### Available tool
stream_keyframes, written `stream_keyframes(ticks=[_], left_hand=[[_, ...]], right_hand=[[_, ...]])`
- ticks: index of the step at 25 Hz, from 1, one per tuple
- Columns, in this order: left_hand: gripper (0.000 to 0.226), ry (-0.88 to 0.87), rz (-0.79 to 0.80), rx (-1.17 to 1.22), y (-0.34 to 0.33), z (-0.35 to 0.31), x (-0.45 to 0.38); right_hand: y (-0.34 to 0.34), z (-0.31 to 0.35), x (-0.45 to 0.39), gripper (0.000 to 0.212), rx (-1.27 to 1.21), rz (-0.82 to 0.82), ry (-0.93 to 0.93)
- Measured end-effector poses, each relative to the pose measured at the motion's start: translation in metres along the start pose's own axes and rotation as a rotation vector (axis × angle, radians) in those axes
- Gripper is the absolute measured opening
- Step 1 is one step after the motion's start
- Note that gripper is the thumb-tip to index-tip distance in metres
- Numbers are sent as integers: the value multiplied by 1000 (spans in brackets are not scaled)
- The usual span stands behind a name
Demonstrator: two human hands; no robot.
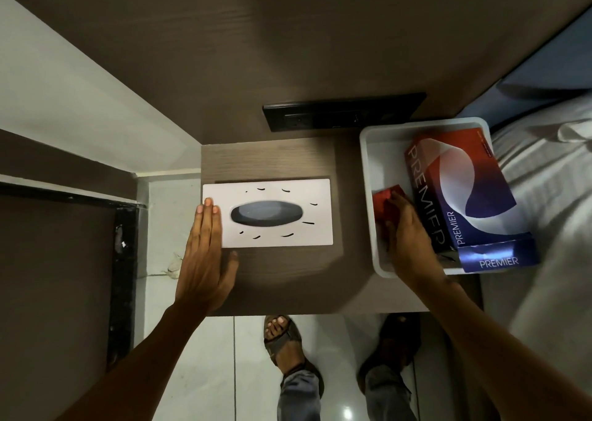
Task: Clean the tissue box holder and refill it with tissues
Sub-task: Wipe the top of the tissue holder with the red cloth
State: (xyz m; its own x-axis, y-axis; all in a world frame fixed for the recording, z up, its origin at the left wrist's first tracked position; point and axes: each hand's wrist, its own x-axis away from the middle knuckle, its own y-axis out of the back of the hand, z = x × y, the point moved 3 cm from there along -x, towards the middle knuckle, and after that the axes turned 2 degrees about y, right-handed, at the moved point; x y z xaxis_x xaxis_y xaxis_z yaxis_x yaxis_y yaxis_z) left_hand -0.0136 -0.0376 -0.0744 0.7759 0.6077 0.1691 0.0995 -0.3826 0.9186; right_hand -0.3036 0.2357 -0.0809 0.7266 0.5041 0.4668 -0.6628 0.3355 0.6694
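A white tissue box holder with a dark oval slot lies flat on the brown bedside table. My left hand rests flat on the holder's left end, fingers straight. To the right stands a white bin holding a red and blue PREMIER tissue box and a red cloth. My right hand reaches into the bin and lies on the red cloth; whether the fingers grip the cloth is hidden.
A black switch panel sits on the wall behind the table. A bed with white sheets lies to the right. My sandalled feet stand on the white tiled floor below the table's front edge. A dark door frame is at left.
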Motion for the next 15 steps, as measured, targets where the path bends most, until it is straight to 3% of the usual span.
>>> stream_keyframes(ticks=[4, 9, 12, 15], left_hand=[[87, -8, 0, 4, 1, 1, -1], [85, -8, 3, 17, 5, -4, -1], [84, -11, 4, 7, 7, -4, -1], [83, -33, -14, -4, 5, -3, -1]], right_hand=[[10, -1, 7, 46, -165, -105, -45], [26, 39, 32, 45, -410, -236, 121], [15, 81, 40, 48, -403, -170, 246], [-21, 118, 36, 59, -215, -13, 271]])
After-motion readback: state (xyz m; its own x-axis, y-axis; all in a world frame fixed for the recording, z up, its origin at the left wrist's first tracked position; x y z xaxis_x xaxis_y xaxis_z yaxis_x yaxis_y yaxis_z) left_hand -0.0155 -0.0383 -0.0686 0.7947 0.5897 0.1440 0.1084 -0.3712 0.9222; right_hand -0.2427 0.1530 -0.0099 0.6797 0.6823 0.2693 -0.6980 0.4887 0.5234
